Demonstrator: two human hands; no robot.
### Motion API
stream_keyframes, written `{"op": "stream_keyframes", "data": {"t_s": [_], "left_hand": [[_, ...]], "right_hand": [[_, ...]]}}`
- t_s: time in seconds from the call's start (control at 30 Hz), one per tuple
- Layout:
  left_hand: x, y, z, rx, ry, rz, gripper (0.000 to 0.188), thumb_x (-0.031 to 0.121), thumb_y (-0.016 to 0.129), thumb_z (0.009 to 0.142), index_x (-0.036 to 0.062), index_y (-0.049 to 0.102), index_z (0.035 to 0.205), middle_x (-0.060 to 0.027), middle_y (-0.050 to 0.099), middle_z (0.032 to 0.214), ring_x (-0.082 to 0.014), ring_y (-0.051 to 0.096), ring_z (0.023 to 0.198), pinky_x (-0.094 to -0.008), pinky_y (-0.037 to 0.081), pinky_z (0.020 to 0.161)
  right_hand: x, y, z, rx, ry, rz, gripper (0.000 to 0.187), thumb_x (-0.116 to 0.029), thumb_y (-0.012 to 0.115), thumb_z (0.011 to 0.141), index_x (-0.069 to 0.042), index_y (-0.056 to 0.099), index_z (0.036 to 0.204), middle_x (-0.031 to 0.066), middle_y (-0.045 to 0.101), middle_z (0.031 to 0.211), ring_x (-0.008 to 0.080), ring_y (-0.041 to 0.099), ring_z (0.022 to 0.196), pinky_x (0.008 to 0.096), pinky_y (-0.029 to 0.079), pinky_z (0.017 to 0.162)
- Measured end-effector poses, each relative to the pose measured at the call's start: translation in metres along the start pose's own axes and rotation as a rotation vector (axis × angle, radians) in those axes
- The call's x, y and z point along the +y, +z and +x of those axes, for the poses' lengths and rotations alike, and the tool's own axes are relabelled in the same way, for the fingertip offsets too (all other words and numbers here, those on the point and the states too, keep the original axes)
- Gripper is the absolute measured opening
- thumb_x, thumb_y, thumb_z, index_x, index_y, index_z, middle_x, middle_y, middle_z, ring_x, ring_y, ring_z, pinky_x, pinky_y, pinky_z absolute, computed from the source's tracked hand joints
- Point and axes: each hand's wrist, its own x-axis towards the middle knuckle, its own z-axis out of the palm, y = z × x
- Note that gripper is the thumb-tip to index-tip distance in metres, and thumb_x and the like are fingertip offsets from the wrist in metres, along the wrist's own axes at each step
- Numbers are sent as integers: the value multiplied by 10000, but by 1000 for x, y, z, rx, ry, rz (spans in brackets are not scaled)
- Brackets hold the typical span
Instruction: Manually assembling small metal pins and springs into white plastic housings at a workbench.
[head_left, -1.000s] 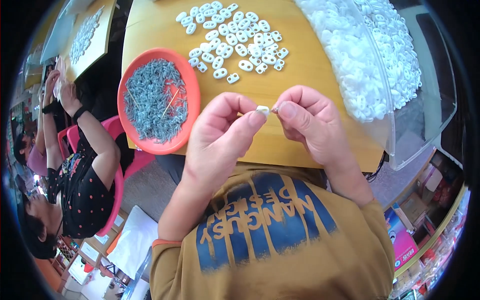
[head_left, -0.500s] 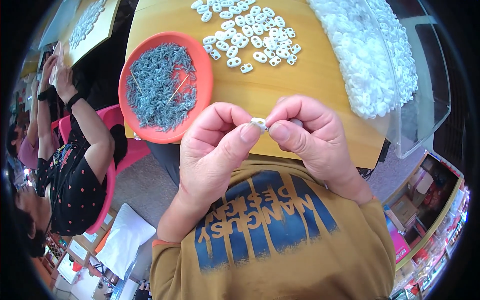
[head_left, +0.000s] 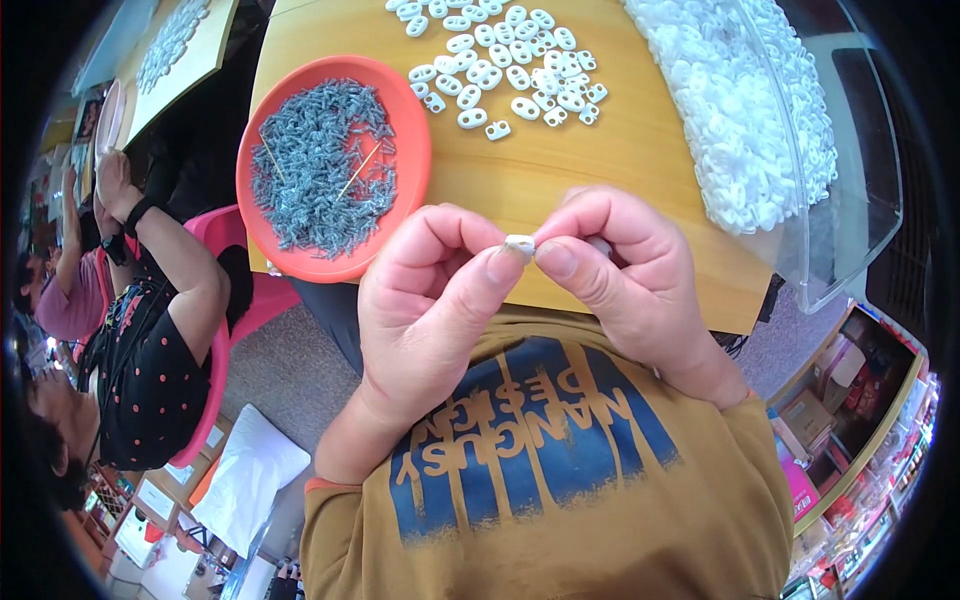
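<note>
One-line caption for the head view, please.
Both hands, left hand and right hand, pinch a small white piece above a wooden table beside an orange bowl.

Assembly workshop; heaped white plastic parts (head_left: 740,120); screw dish (head_left: 330,165)

Head-worn fisheye — steeply downward, close over hands (head_left: 520,300)

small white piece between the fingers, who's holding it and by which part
Both hands share it: the left hand and right hand pinch the small white plastic piece by opposite ends between thumb and forefinger tips, above the wooden table edge.
</note>
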Motion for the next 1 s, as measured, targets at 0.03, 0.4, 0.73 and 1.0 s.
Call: {"op": "stream_keyframes", "data": {"t_s": [0.03, 0.4, 0.73, 1.0], "left_hand": [[0, 1, 0, 0, 23, 55, 101, 36, 576, 835, -1, 507, 898, 14, 542, 799, -5, 466, 692, -133, 375, 597], [-6, 0, 3, 82, -69, -11, 124, 104, 587, 840, 10, 519, 881, 21, 530, 741, 4, 425, 590, -126, 332, 500], [-6, -4, 3, 104, -156, -128, 140, 136, 596, 834, 21, 520, 859, 16, 516, 684, 0, 394, 501, -136, 302, 433], [-10, -4, -2, 71, -135, -56, 143, 131, 597, 834, 19, 518, 875, 21, 523, 710, 5, 399, 525, -133, 305, 446]], "right_hand": [[0, 0, 0, 3, 1, 1, 111, -123, 563, 861, -12, 573, 859, -70, 486, 659, -13, 370, 558, 145, 297, 480], [5, 3, 3, 72, -106, -208, 123, -122, 590, 834, -3, 584, 864, 24, 535, 670, 76, 455, 566, 211, 368, 501], [-7, 2, 3, -4, -213, -426, 84, -47, 578, 805, -2, 586, 875, 71, 539, 668, 178, 511, 579, 268, 400, 518], [1, -1, 3, 16, -391, -615, 60, -42, 586, 802, -16, 570, 854, 44, 486, 621, 145, 436, 517, 262, 338, 468]]}}
